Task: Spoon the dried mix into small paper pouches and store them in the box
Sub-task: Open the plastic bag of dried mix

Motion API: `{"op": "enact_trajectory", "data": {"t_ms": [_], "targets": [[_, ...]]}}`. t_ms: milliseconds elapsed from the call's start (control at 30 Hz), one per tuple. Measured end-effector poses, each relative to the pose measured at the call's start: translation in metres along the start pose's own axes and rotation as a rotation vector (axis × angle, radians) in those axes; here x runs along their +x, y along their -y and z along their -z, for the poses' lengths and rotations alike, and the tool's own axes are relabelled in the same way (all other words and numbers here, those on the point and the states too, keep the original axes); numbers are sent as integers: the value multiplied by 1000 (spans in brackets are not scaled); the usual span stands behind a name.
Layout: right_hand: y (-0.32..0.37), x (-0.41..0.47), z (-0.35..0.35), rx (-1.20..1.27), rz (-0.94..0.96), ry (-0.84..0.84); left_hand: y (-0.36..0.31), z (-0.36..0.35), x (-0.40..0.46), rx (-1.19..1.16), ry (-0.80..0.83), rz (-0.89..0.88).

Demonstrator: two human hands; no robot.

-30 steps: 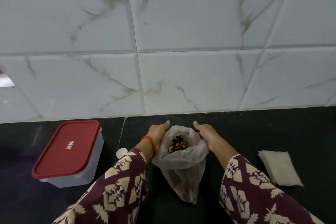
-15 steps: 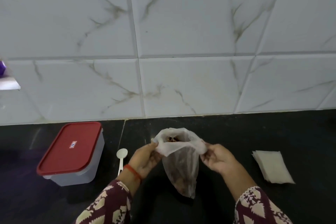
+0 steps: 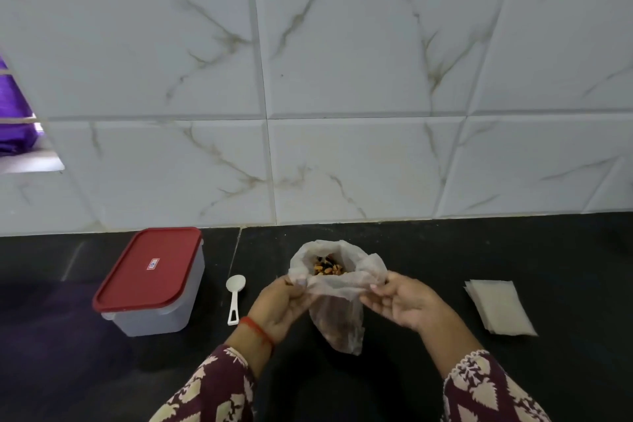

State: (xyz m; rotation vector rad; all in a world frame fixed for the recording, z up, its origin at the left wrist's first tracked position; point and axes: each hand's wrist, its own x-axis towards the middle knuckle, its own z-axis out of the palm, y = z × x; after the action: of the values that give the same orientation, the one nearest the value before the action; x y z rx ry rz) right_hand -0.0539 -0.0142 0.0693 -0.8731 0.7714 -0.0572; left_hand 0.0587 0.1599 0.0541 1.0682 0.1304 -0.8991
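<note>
The task looks barely begun: nothing has been portioned out as far as the view shows. At lower centre of the frame a thin translucent plastic bag (image 3: 337, 315) stands on the black stone counter (image 3: 445, 250), its mouth rolled and pulled wide, and the brown and orange dried mix (image 3: 327, 267) lies visible inside near the top. The left hand (image 3: 279, 310) pinches the near-left edge of the bag's rim, its grip narrow and closed on the film; the right hand (image 3: 404, 305) pinches the near-right edge in the same way, so both grips hold the bag and nothing else. The small white plastic spoon (image 3: 235, 296) lies untouched on the counter just left of the left hand, bowl toward the wall. At lower right, well apart from the bag, a flat stack of small white paper pouches (image 3: 498, 307) rests on the counter; all seem flat and unfilled. At lower left sits the frosted rectangular plastic box (image 3: 154, 313) with its red lid (image 3: 150, 265) on; what it holds, if anything, cannot be told. By my reckoning, picking up the spoon, filling each pouch, opening the box and storing the pouches all remain to be done.
</note>
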Motion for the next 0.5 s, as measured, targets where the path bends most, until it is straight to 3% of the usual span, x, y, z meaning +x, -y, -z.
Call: {"op": "enact_trajectory", "data": {"t_ms": [67,167,267,333,400,500], "targets": [[-19,-1,9,343,-61,8,13,3,-4,-196,69,24],[-48,-3,15,385,-115,-64,36,12,-11,-213,54,69],[-46,-12,13,49,-86,-209,41,21,-17,4,-108,66],[-35,-18,11,-288,36,-360,37,24,-18,145,-184,37],[-25,-22,6,-535,184,-467,29,19,-21,258,-175,2],[-20,-18,-6,-681,267,-428,22,3,-20,308,-125,33]]}}
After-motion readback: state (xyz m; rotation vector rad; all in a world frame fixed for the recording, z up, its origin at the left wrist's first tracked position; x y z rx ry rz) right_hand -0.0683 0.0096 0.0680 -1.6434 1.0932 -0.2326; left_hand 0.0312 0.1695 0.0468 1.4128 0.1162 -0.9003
